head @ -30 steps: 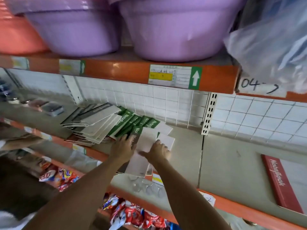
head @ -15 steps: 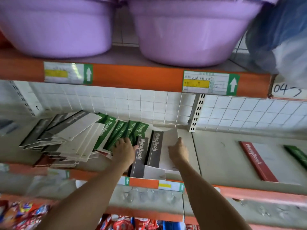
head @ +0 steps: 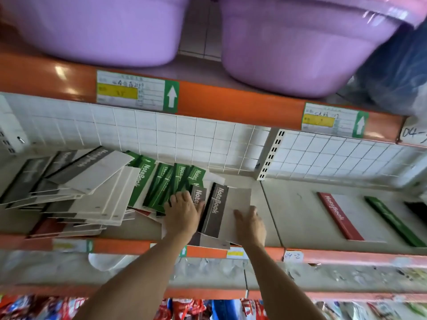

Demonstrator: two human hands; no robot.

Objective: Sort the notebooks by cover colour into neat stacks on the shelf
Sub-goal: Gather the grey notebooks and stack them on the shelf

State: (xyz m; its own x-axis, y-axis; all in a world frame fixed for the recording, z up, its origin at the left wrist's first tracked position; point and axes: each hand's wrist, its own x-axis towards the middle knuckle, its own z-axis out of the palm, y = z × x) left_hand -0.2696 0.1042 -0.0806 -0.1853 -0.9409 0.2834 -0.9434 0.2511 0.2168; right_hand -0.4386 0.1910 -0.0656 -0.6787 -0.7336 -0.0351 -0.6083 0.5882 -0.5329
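The left hand (head: 182,214) lies over the grey notebooks (head: 213,212), so the lower covers under the palm are hidden; the right hand (head: 250,225) masks the pale corner beneath it; whether either thumb curls under an edge — can't tell. Green notebooks (head: 161,188) overlap, only spines and strips showing; a red cover (head: 47,227) peeks from under the left pile (head: 97,192), mostly buried. At the right edge a dark item (head: 417,210) is cut off; the tubs (head: 300,47) lose their tops at the upper edge. Label (head: 130,92) writing — too blurred to read; packets (head: 231,308) below are smeared and cropped.
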